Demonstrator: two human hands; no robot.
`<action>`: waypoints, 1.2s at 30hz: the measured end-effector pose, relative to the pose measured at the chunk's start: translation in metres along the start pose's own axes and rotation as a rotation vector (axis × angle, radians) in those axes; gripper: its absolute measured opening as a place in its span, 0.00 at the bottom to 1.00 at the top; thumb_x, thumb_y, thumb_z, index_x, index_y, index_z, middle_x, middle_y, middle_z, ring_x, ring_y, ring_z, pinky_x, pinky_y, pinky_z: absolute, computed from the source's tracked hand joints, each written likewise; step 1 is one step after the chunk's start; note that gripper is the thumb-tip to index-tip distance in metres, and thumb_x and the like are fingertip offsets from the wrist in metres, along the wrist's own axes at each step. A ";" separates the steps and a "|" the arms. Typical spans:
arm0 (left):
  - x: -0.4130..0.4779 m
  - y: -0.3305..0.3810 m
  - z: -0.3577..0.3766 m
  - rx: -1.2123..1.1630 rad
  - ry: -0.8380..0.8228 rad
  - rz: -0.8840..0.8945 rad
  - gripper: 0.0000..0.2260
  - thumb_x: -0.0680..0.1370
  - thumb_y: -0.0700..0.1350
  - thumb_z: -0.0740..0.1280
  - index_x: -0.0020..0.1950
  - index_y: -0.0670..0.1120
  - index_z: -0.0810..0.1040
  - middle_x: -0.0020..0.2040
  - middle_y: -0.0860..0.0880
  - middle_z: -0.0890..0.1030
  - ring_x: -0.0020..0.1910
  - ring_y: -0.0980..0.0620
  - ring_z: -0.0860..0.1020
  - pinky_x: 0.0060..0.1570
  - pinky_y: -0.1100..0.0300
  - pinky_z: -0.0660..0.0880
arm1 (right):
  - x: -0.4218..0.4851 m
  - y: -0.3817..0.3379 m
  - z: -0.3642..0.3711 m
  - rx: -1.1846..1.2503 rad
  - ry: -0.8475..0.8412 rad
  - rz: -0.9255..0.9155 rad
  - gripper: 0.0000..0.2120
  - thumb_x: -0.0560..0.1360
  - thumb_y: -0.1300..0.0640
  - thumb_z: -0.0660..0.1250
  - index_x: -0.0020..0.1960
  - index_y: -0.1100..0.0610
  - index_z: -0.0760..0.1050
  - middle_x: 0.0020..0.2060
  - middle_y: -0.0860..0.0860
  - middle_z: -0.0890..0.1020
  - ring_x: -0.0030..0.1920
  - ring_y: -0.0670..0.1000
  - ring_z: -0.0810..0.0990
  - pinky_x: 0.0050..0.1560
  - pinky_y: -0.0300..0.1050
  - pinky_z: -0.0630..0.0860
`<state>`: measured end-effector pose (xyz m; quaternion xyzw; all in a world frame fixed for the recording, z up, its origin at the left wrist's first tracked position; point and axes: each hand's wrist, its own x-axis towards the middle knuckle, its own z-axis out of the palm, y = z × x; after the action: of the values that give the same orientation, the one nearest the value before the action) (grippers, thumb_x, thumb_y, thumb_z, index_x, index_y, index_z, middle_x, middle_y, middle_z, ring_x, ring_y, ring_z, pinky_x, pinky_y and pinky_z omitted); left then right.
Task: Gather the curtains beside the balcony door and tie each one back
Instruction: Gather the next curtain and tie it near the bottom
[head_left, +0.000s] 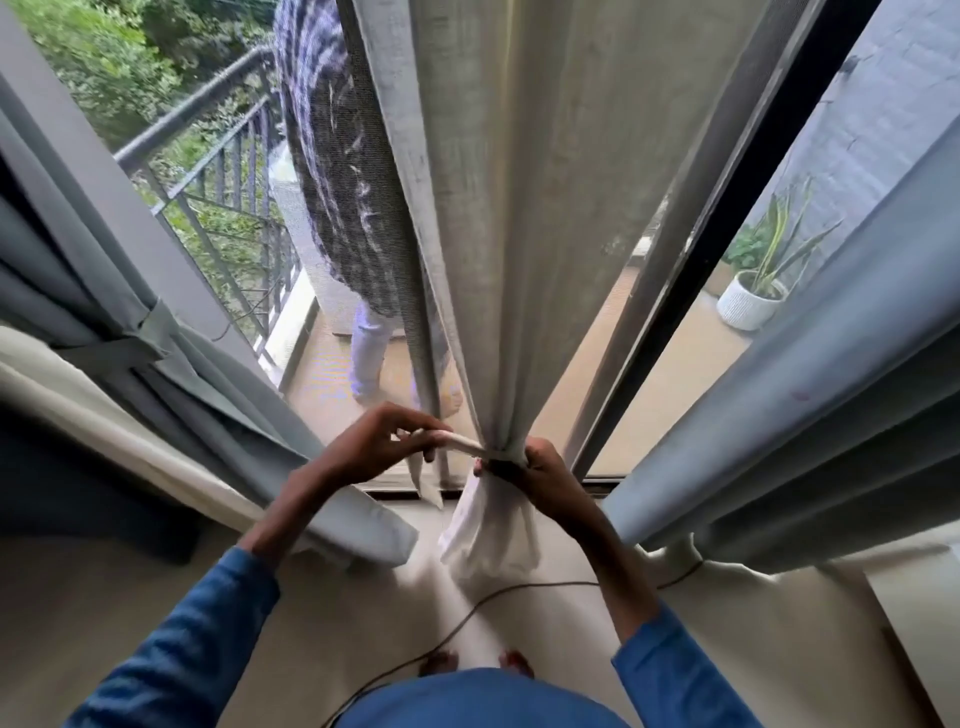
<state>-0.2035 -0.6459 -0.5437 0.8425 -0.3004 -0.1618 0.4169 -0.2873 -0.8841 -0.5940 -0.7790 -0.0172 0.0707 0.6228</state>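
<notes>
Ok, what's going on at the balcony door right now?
A person is tying the pale middle curtain. The right hand grips its gathered folds, the left hand pinches a pale tie strip leading to them. The left grey curtain already wears a band; the right grey curtain hangs loose. Another person stands on the balcony.
</notes>
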 end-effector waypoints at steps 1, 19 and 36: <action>0.001 -0.001 -0.001 0.038 0.037 0.004 0.10 0.80 0.52 0.69 0.50 0.49 0.87 0.35 0.55 0.84 0.34 0.57 0.78 0.43 0.53 0.76 | -0.002 -0.002 0.000 0.035 -0.037 0.011 0.08 0.79 0.65 0.68 0.48 0.72 0.81 0.44 0.55 0.85 0.47 0.42 0.82 0.53 0.36 0.75; 0.038 0.061 0.062 -0.099 -0.238 0.145 0.09 0.75 0.43 0.72 0.53 0.54 0.82 0.50 0.57 0.83 0.52 0.54 0.81 0.55 0.46 0.80 | -0.030 0.001 -0.012 0.296 0.269 0.144 0.11 0.70 0.53 0.80 0.52 0.50 0.87 0.50 0.56 0.88 0.56 0.58 0.85 0.62 0.60 0.78; 0.083 0.047 0.061 0.297 0.272 -0.230 0.22 0.81 0.58 0.63 0.43 0.39 0.79 0.46 0.34 0.81 0.51 0.34 0.78 0.47 0.48 0.72 | -0.077 0.015 -0.039 0.426 0.638 0.031 0.09 0.76 0.74 0.68 0.49 0.64 0.84 0.41 0.51 0.88 0.34 0.45 0.82 0.30 0.36 0.72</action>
<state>-0.1887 -0.7584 -0.5446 0.9374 -0.1640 -0.0470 0.3037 -0.3592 -0.9345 -0.5932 -0.6150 0.2041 -0.1639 0.7438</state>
